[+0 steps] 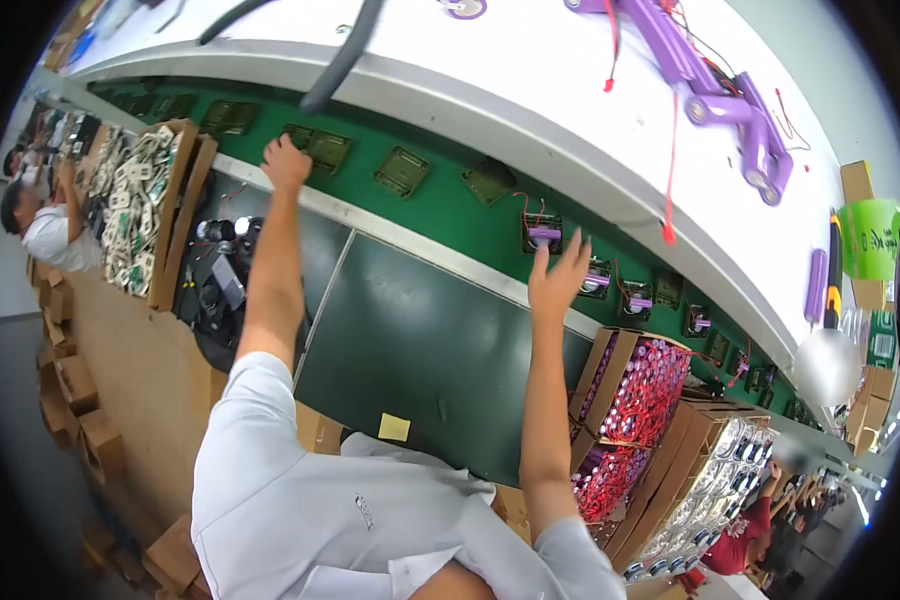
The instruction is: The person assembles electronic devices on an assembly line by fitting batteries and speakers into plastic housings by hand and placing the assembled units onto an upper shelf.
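My left hand (286, 163) reaches to the green conveyor belt, its fingers bent over the edge of an olive-green plastic housing (298, 134). A second open housing (329, 152) lies right beside that one. Further along the belt, my right hand (559, 277) is over the near side with its fingers spread, holding nothing. Just beyond its fingertips sits a housing with a purple battery (543, 234) and thin red wires. Between my hands are two more housings, one squarely placed (402, 171) and one tilted (488, 181).
Cardboard boxes of purple batteries with red wires (642, 390) stand at right, beside a box of white round parts (735, 470). At left is a box of white parts (142, 205). Purple battery packs (675, 50) lie on the white shelf (530, 70). Co-workers sit at both sides.
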Tool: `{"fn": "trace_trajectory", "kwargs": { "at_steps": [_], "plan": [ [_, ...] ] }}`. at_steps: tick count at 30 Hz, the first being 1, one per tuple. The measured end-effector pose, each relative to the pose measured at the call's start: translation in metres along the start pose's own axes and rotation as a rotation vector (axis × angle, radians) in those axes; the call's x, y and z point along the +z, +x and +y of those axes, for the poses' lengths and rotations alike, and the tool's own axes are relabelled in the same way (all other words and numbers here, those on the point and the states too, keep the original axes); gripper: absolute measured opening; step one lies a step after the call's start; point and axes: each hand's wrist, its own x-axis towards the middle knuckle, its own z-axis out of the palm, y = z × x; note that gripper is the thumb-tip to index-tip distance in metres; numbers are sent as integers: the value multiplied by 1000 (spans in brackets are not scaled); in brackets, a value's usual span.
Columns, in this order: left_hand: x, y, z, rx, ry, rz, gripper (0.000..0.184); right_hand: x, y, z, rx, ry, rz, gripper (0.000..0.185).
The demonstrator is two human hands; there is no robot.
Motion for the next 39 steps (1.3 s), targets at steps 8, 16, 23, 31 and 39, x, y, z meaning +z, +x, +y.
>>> {"fn": "trace_trajectory", "kwargs": {
  "at_steps": [8,16,23,31,39],
  "plan": [
    [84,88,-106,919,282,-109,31,-187,-186,-38,458,142,-76,19],
    [-33,-81,-53,494,182,306,43,-406,-174,24,420,-624,446,20],
    [-91,-398,66,816,-147,-101,23,-572,-194,199,1036,-1045,204,45],
    [-85,-507,105,812,-276,-391,29,-582,-232,234,1086,-875,407,46],
    [-101,-482,106,540,-587,-725,22,-526,-240,82,162,-82,452,49]
  ]
}}
